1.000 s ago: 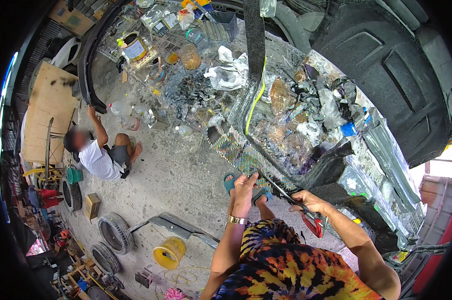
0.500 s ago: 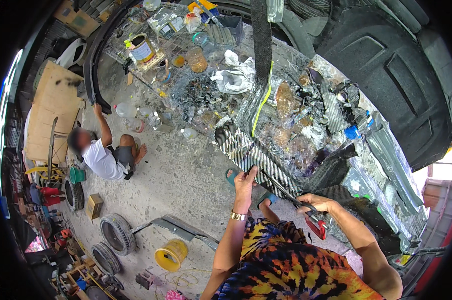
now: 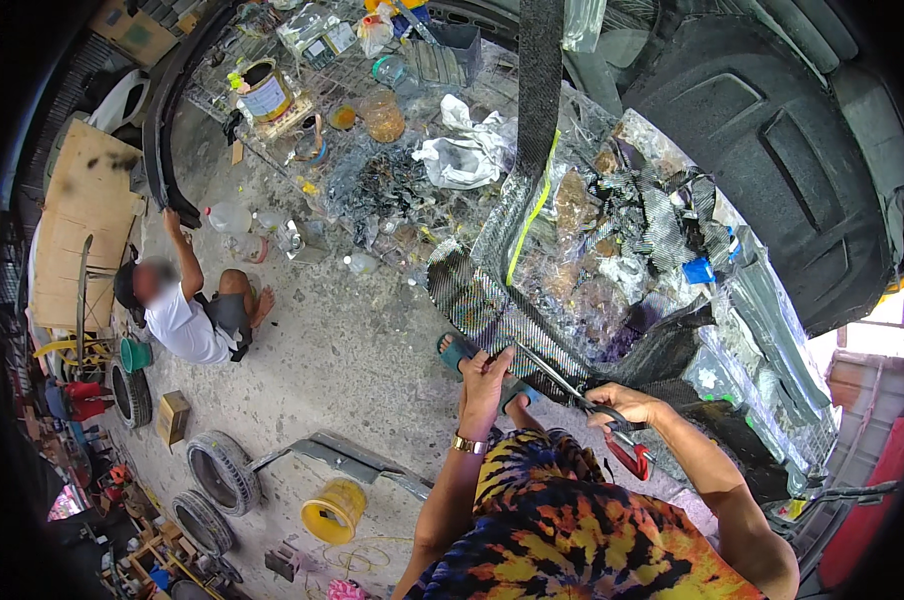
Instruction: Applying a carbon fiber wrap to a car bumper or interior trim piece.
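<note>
My left hand [image 3: 487,372] pinches the near edge of a black woven carbon-fibre fabric piece [image 3: 477,305], which hangs over the bench's near side. My right hand [image 3: 627,405] has its fingers in the dark handles of long scissors [image 3: 560,380]. Their metal blades lie along the fabric's edge, the tips close to my left fingers; whether the blades are parted is hard to make out. A long black strip with a yellow-green edge line [image 3: 534,215] runs from the far side down to the fabric.
A cluttered bench carries fabric scraps [image 3: 662,205], a white cloth [image 3: 462,150] and a can [image 3: 267,95]. A large black moulded panel [image 3: 762,150] stands at right. On the left floor, a person in a white shirt [image 3: 187,325] sits near tyres [image 3: 222,470] and a yellow bucket [image 3: 334,512].
The view has turned slightly, so the floor things and the person sit farther left. Both hands keep their hold, with the scissors still along the fabric's edge.
</note>
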Demonstrator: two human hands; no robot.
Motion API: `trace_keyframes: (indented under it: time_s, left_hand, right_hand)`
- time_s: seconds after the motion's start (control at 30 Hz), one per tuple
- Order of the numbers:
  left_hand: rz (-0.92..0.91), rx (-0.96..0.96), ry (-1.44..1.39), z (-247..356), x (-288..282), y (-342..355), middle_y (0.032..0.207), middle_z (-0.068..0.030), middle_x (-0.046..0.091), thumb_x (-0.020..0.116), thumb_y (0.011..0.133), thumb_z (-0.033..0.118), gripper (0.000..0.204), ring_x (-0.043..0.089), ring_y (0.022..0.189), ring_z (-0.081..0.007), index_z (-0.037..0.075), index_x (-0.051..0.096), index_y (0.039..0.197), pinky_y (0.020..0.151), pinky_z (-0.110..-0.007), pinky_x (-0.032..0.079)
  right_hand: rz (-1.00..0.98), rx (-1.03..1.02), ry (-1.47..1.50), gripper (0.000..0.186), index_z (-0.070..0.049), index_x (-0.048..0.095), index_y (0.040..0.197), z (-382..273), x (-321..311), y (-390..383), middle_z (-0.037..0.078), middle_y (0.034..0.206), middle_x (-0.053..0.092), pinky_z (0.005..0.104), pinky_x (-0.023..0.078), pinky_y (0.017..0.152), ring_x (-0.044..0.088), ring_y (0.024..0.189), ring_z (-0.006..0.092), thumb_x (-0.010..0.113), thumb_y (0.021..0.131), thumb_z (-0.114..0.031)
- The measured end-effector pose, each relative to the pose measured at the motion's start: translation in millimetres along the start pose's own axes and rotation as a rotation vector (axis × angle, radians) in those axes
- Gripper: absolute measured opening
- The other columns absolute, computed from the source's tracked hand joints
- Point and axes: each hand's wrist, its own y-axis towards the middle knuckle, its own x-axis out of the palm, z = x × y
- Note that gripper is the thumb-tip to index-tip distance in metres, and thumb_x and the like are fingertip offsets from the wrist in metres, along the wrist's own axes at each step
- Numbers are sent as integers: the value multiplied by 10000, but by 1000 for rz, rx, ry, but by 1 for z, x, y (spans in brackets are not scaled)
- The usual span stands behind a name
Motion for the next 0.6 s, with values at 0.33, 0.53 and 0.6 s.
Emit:
trace_keyframes:
  time_s: [0.33, 0.53, 0.6]
  left_hand:
    - [-8, -30, 3, 1, -1, 0, 718, 24, 502, 746, 822, 269, 266, 508, 603, -62, 37, 620, 792, 548, -217, 445]
    - [-22, -58, -20, 10, 4, -3, 731, 26, 509, 746, 822, 265, 256, 506, 615, -64, 42, 623, 799, 559, -210, 441]
    - [-12, -60, -18, 8, 3, -3, 724, 29, 516, 746, 822, 259, 245, 505, 614, -62, 46, 628, 805, 557, -209, 439]
  right_hand:
    - [28, -36, 9, 379, -80, 397, 674, -8, 3, 6, -37, 596, 412, 267, 490, 473, 534, 521, 64, 725, 840, -170]
    - [81, -43, 7, 415, -85, 416, 648, -4, 4, 6, -41, 549, 432, 248, 371, 453, 496, 488, 52, 750, 824, -258]
    - [79, -30, -15, 402, -102, 374, 637, -6, 6, 4, -62, 572, 389, 236, 441, 445, 512, 489, 45, 725, 832, -119]
